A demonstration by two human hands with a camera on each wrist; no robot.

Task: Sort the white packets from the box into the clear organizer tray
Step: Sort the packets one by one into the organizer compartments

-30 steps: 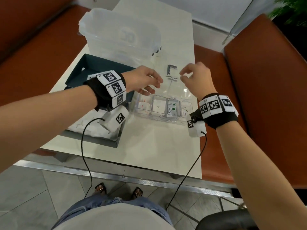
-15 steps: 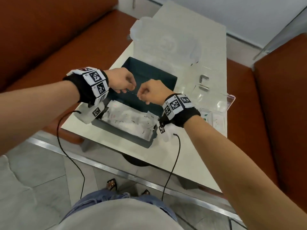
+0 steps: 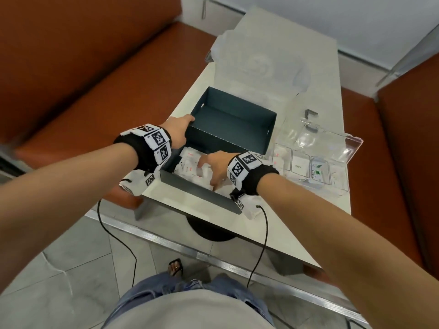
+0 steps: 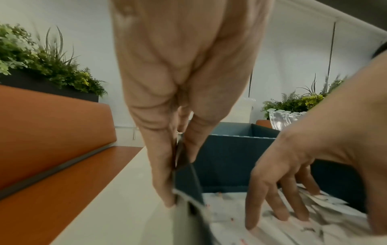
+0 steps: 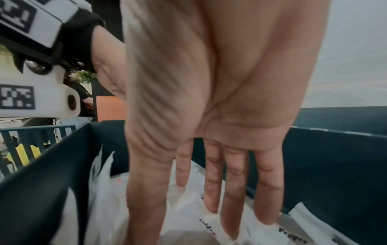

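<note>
A dark teal cardboard box with matte, straight walls is seen on a pale, smooth table; its upright lid, of the same card, stands open at the far end. The box is rectangular, and its long axis runs from the near right corner toward the far left. Inside it a loose heap of thin white packets lies flat, crinkled and glossy, with small red and black print; one word, "Pepper", can be read in the right wrist view.

The left wall of the box is pinched at its rim by the left hand, the thumb inside and the fingers outside. The right hand is reached down into the box with straight, slightly spread fingers whose tips rest on the packets; nothing is gripped by it.

The tray, of clear hard plastic with square compartments in a row, sits on the table just to the right of the box, its clear lid raised behind it. A few packets are already seen in the compartments.

The table is flanked by orange upholstered benches, the floor is laid with grey tiles, and green plants stand behind a bench back.
</note>
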